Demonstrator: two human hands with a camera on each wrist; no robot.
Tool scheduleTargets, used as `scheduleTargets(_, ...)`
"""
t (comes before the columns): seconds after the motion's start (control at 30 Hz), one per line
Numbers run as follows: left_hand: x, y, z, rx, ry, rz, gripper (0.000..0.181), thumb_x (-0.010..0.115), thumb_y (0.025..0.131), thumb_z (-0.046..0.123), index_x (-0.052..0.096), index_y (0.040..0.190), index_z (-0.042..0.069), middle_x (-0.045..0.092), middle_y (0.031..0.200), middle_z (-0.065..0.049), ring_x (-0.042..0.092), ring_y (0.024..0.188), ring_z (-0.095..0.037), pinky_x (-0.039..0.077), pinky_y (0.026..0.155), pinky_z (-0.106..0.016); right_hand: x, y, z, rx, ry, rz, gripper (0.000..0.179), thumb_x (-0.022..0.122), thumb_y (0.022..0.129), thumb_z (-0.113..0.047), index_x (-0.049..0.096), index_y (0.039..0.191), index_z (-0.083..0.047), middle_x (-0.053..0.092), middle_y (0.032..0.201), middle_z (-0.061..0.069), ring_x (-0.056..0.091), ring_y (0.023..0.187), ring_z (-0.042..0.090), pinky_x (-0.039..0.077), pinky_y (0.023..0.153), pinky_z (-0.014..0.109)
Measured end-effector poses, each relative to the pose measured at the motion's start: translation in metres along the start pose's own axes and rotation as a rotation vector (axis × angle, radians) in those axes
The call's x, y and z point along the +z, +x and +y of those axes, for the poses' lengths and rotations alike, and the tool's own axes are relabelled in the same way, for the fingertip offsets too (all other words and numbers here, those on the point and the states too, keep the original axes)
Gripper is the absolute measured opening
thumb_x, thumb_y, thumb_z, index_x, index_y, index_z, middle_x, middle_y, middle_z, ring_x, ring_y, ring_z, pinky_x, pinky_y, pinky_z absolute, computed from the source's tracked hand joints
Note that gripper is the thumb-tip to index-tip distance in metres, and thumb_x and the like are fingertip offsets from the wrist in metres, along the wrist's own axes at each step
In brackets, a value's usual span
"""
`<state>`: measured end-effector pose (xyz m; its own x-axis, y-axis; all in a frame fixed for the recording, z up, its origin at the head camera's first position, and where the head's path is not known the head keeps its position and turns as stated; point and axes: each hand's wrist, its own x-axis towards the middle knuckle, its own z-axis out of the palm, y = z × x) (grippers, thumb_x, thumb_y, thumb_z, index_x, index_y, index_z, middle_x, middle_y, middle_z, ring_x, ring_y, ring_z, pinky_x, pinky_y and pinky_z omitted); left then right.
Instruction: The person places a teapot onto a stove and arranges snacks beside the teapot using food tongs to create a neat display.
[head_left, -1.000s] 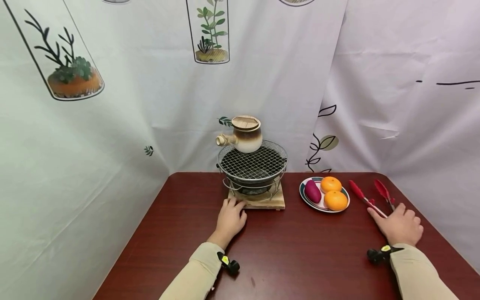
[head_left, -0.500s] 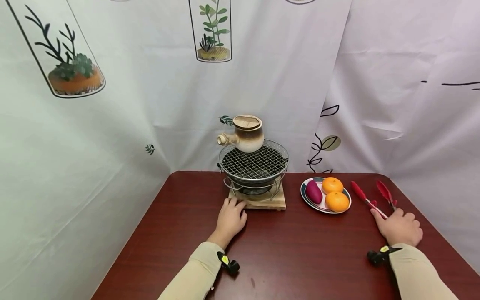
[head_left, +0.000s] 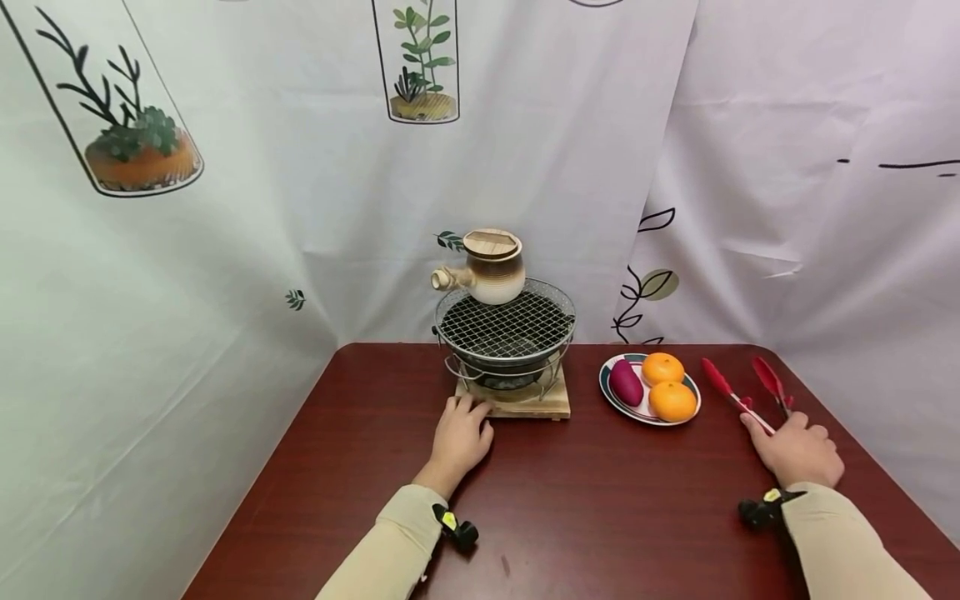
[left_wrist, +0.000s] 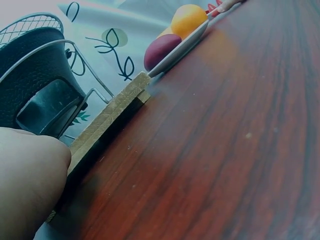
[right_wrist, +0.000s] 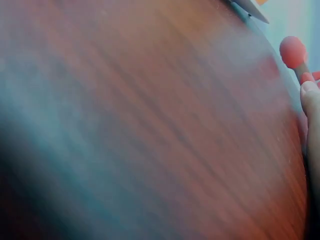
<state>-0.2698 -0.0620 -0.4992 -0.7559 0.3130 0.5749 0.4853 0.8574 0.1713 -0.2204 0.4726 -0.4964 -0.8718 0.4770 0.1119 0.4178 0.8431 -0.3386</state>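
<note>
My left hand [head_left: 459, 439] rests at the front left corner of a wooden board [head_left: 528, 407], fingertips touching it; the left wrist view shows part of this hand [left_wrist: 31, 177] beside the board's edge [left_wrist: 107, 117]. On the board stands a round tabletop grill [head_left: 504, 358] with a wire grate [head_left: 487, 331]. A clay pot [head_left: 497, 279] with a wooden lid and a side handle sits at the grate's back. At the right, my right hand [head_left: 801, 452] grips red-tipped tongs [head_left: 722, 382], whose arms are spread. The hand covers their rear end. One red tip [right_wrist: 292, 51] shows in the right wrist view.
Between the grill and the tongs, a plate [head_left: 609, 398] holds a purple sweet potato [head_left: 626, 382] and two oranges [head_left: 672, 402]. Patterned white cloth [head_left: 570, 167] hangs close behind and beside the dark red table [head_left: 600, 500].
My right hand and the tongs have shifted very slightly. The left hand stays at the board, and the whole head view sways a little.
</note>
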Motion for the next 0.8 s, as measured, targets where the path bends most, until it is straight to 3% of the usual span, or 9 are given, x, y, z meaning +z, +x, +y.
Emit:
scheduleTargets(0.3,-0.003,-0.001,0.002,-0.015,-0.001,-0.001,0.028,0.069,0.088,0.015,0.075,0.115,0.014,0.064,0.115,-0.011,0.055,0.103,-0.036,0.048,0.092,-0.046,-0.017,0.000,0.006,-0.037,0.026,-0.044,0.106,0.040,0.089,-0.080,0.037,0.117,0.022,0.044,0.096,0.041,0.056,0.079,0.054,0.044,0.056,0.056)
scheduleTargets(0.6,-0.001,-0.002,0.001,-0.008,-0.001,-0.003,0.028,0.069,0.088,0.015,0.075,0.115,0.014,0.064,0.115,-0.012,0.054,0.103,-0.036,0.048,0.093,-0.046,-0.041,-0.001,0.016,-0.223,0.014,-0.004,0.095,0.049,0.092,-0.071,0.040,0.120,0.019,0.053,0.097,0.040,0.058,0.078,0.050,0.046,0.056,0.058)
scheduleTargets(0.8,-0.001,-0.002,0.000,-0.007,0.001,0.000,0.028,0.069,0.087,0.015,0.075,0.114,0.014,0.064,0.114,-0.012,0.054,0.102,-0.036,0.049,0.092,-0.047,-0.058,-0.002,0.021,-0.276,0.003,-0.031,0.090,0.050,0.094,-0.069,0.039,0.121,0.016,0.056,0.094,0.040,0.059,0.076,0.050,0.045,0.056,0.057)
